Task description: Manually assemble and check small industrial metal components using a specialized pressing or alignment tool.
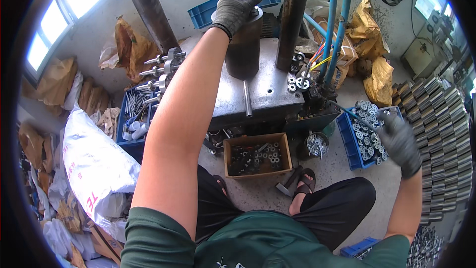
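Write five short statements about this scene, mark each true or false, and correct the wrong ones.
1. The left hand is at the upper end of the dark metal cylinder. True.
2. The cardboard box holds small ring-shaped parts. True.
3. The right hand is over the cardboard box. False: it is by the blue crate of round spoked metal parts, at the right of the view.
4. Both hands are bare. False: both wear dark gloves.
5. A hammer lies beside the right sandal. True.
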Tool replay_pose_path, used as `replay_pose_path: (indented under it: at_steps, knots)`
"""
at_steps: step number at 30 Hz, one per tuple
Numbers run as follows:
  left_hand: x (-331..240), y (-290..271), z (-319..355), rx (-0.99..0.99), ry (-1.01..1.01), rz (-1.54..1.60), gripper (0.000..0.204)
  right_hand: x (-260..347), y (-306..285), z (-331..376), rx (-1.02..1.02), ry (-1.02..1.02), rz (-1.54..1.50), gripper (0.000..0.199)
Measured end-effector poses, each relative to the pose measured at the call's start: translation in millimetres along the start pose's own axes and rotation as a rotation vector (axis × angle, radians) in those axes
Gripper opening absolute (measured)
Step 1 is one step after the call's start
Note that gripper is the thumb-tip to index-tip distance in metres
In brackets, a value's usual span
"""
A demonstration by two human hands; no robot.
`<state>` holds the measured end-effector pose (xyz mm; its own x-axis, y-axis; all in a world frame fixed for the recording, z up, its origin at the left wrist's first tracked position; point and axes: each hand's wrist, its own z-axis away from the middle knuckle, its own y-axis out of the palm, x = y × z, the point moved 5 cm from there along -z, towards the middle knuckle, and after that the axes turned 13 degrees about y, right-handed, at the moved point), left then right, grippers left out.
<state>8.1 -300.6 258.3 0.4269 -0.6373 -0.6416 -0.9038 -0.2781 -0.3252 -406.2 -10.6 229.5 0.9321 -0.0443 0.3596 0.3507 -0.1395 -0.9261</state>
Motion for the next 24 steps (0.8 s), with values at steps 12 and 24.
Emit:
replay_pose_path:
  at_steps: [12,24]
  knots:
    - [6,6,-3,0.028,-0.019,0.084,0.047,4,31,51,0.118,-0.078,-0.009,0.028]
    - [-9,4,5,-0.001,-0.065,0.12,0.046,-3,34,53,0.205,-0.063,0.004,0.025]
